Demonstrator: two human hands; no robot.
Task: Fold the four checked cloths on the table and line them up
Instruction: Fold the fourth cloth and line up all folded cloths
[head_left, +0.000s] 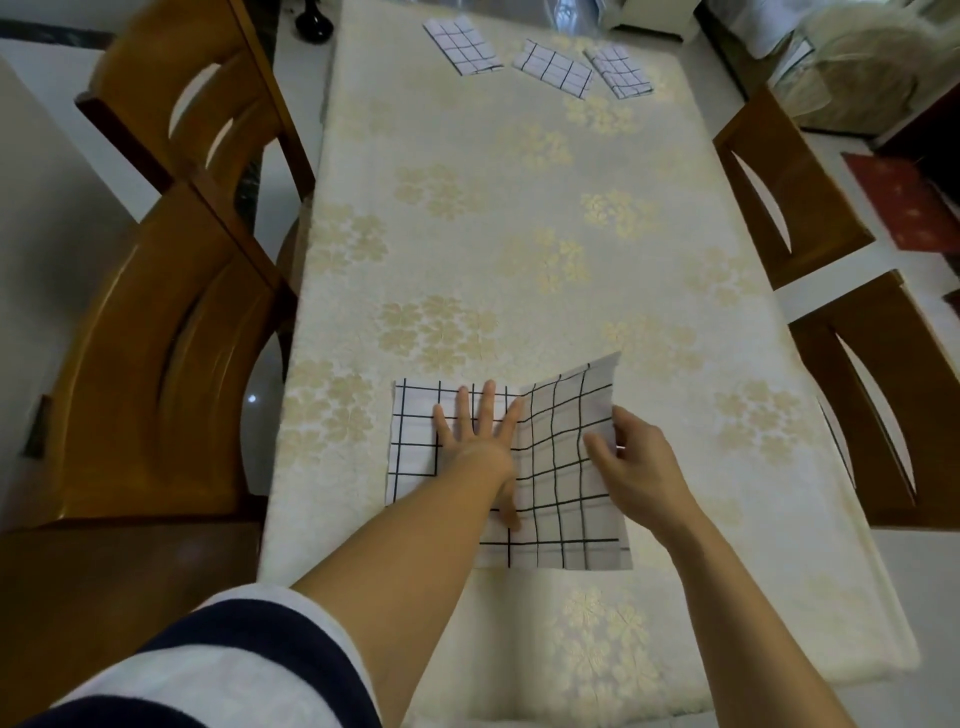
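A white cloth with a black check (563, 467) lies near the front of the table (519, 234). My left hand (478, 441) presses flat on its left half, fingers spread. My right hand (636, 462) pinches the cloth's right edge, and that right half is lifted off the table and tilted toward the middle. Three folded checked cloths lie in a rough row at the far end: the left one (462, 44), the middle one (553, 67) and the right one (621, 71).
The table wears a cream cloth with pale flower prints. Two wooden chairs (171, 312) stand along the left side and two more (800, 208) along the right. A dark vase base (313, 23) sits on the floor at the far left.
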